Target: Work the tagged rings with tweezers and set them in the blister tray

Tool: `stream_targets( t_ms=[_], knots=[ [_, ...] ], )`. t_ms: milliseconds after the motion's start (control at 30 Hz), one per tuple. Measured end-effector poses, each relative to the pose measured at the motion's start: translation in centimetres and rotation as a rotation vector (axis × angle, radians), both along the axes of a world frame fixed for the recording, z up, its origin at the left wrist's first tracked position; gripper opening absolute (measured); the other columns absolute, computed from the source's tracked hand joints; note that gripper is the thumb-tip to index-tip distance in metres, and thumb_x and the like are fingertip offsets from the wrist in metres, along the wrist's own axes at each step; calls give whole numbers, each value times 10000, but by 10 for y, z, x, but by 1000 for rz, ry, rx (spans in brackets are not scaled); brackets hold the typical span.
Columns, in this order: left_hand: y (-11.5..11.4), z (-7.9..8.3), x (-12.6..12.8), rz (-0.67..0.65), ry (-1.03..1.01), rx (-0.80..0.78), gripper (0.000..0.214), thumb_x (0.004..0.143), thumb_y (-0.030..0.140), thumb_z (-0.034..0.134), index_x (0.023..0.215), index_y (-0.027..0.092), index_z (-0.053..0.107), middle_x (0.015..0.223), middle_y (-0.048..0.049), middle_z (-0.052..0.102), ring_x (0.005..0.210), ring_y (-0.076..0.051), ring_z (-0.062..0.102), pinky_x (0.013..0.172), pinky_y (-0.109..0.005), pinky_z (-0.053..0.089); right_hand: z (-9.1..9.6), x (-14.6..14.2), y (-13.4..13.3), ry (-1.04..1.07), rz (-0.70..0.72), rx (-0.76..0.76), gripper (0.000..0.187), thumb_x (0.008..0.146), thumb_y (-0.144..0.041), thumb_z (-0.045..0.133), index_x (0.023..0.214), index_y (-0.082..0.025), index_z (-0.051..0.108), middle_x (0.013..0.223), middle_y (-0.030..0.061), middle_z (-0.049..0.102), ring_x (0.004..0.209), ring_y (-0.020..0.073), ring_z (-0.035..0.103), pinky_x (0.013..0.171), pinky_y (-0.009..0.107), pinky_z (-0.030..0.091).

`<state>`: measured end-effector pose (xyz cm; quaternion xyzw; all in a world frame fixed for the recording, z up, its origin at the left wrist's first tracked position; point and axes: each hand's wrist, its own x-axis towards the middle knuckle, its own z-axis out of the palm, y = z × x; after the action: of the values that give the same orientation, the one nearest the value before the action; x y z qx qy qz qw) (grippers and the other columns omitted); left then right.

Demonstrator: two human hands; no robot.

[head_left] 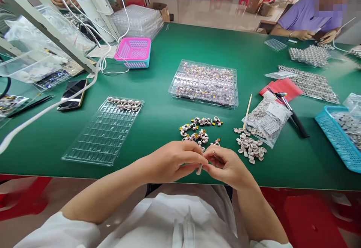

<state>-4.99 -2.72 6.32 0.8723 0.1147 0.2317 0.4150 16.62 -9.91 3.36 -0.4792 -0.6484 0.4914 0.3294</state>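
Fingers (194,158) of your left hand (172,161) pinch a small pale piece (199,169) at the six-o'clock edge of the worktop (160,116); those of your right hand (229,163) bunch against them, their hold hidden. Close two-handed work appears underway, ring-shaped parts (197,136) lying at twelve o'clock. The next move likely calls for steady fingertips.
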Motion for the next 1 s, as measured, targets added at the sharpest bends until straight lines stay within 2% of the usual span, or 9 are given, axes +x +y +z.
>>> stream_targets(
  t_ms=[267,500,633,733,867,1000],
  knots=[
    [-2,-8,-1,103,-18,35,219,909,91,536,1033,166,700,943,-108,711,816,-132,689,744,-194,536,1,-10,1,-21,-7,19,102,853,-157,618,792,-183,695,779,-9,634,639,99,498,540,209,369],
    [-3,-14,-1,110,-24,55,213,914,88,550,1052,169,690,916,-98,699,820,-139,681,742,-212,544,6,-7,2,31,49,62,216,952,-244,560,885,-217,765,806,24,661,736,134,597,671,241,450],
    [-7,-22,2,158,-72,179,236,926,70,518,1086,163,665,918,-107,705,808,-143,667,724,-234,553,3,-9,-2,2,-86,34,230,949,-272,570,825,-200,750,762,35,640,696,141,550,652,261,424],
    [-11,-32,7,258,-134,231,270,925,74,525,1146,173,645,945,-113,709,841,-155,669,734,-254,569,-7,-12,-6,35,-232,5,243,937,-327,598,776,-190,717,720,30,604,661,142,496,612,273,392],
    [-16,-46,12,412,-238,164,231,916,86,560,1101,190,651,1003,-107,732,943,-166,700,822,-277,587,-28,-20,-12,283,-306,-96,177,912,-353,639,847,-206,713,792,36,631,699,149,531,590,262,405],
    [-22,-55,15,445,-257,39,238,904,67,562,1080,189,666,991,-88,763,946,-165,727,862,-271,583,-46,-27,-17,492,-398,-115,112,897,-324,664,887,-219,702,820,26,654,707,135,549,588,241,419]
  ],
)
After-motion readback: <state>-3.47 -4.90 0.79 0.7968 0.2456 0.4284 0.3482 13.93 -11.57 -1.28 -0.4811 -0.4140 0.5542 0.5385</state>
